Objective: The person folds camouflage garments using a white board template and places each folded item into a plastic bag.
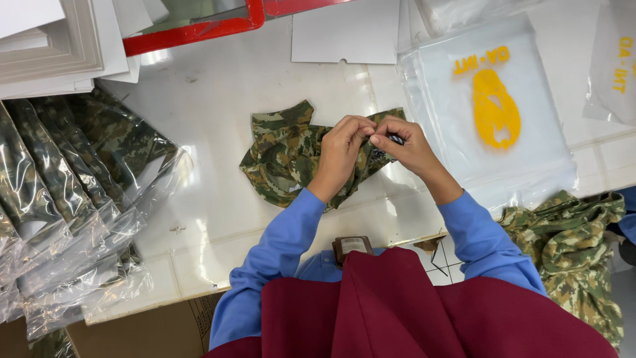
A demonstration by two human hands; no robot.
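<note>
Left hand [343, 147] and right hand [402, 144] are pinching together w/ closed fingertips on the upper edge of the camouflage garment [285, 156], maybe working a small dark tag or thread, too small to tell. Garment is lying bunched on the white table [218, 99] under both hands. Risk: grip is tiny, so fabric could be slipping loose. Clear printed bags [490, 99] are lying just right of the right hand; packed camo bundles [59, 192] sit far left.

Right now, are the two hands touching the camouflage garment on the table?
Touching. The head view shows the left hand and right hand pinching the upper edge of the camouflage garment, fingertips meeting on the cloth.
</note>
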